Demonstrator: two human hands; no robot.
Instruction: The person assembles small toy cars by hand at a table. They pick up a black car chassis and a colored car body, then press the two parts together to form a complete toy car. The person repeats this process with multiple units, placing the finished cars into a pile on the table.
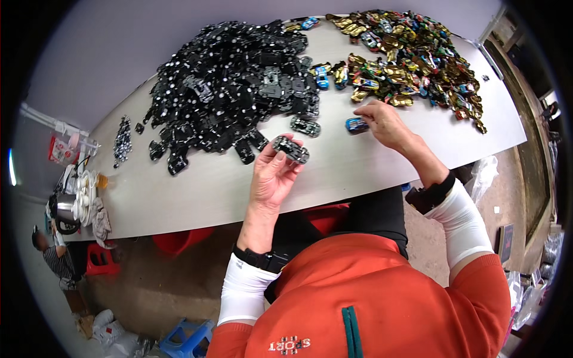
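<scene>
My left hand (271,179) grips a black toy car chassis (290,150) between thumb and fingers, just above the near part of the table. To the right, my right hand (385,125) has its fingers curled at the end of a blue toy car body (356,125), pinching it at the tabletop. Another dark chassis (305,126) lies between the two hands. Behind my left hand rises a big heap of black chassis (227,83). A heap of gold and coloured car bodies (412,59) spreads at the far right.
The pale table (179,206) curves across the view. A small pile of silvery parts (122,143) sits at its left. A metal kettle (67,206) stands by the left end, near another person (57,256). Red stools (102,259) and a blue stool (186,338) stand below.
</scene>
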